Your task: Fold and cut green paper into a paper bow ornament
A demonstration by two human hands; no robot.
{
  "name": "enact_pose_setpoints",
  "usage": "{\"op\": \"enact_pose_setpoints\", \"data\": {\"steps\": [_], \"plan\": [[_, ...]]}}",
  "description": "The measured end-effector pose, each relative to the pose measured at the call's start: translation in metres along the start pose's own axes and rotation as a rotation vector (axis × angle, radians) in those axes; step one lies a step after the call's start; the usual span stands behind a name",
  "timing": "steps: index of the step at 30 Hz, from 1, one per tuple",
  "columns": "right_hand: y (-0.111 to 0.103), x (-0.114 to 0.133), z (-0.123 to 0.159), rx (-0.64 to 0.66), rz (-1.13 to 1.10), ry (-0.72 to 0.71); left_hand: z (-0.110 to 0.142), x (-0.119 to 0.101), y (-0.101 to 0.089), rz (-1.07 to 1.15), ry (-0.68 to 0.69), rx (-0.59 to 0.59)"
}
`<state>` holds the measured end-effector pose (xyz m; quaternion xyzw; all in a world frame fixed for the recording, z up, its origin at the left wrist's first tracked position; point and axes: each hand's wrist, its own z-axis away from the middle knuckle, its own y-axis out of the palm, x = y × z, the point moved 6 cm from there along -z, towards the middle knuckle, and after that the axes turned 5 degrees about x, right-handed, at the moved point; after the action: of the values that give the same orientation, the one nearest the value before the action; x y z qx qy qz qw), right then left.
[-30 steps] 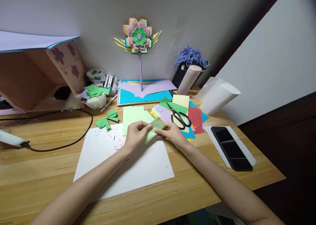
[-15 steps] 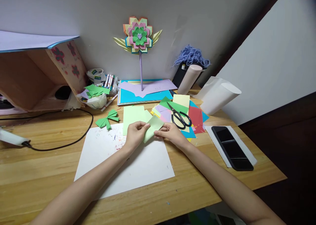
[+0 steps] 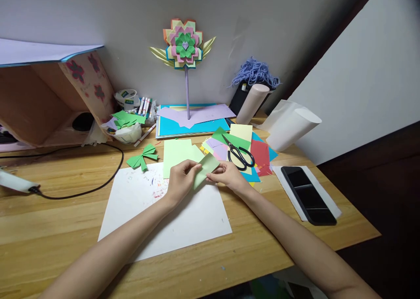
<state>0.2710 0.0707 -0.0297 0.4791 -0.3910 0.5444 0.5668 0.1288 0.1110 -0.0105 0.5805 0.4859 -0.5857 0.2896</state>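
Observation:
Between my two hands is a small piece of light green paper, tilted and partly covered by fingers. My left hand pinches its left side, thumb on top. At the right edge, my right hand grips the paper between thumb and fingers. Beneath and behind them lies a larger light green sheet, partly over a white sheet with coloured marks. Black-handled scissors rest just beyond my right hand on a pile of coloured paper scraps.
A paper flower stands on stacked coloured paper at the back. Left are a green paper bow, a bowl of scraps, markers and a cardboard box. Right are paper rolls and a black phone.
The held green paper has shifted slightly right and looks narrower, its angle changed a little. Both hands keep their grip on it.

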Motion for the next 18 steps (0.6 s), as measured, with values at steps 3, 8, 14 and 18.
{"op": "enact_pose_setpoints", "data": {"steps": [3,8,14,18], "plan": [[-0.002,0.003,0.0,-0.017,0.021,-0.024,0.0,-0.005,-0.001,-0.051,0.06,0.007],[-0.021,0.004,-0.003,-0.113,0.03,-0.039,-0.002,-0.002,-0.005,-0.03,0.037,-0.003],[-0.031,0.007,-0.008,-0.045,0.072,-0.046,-0.004,0.007,-0.008,0.023,-0.031,-0.033],[-0.012,0.001,-0.006,0.099,0.128,-0.053,-0.005,0.01,-0.005,0.099,-0.071,-0.003]]}}
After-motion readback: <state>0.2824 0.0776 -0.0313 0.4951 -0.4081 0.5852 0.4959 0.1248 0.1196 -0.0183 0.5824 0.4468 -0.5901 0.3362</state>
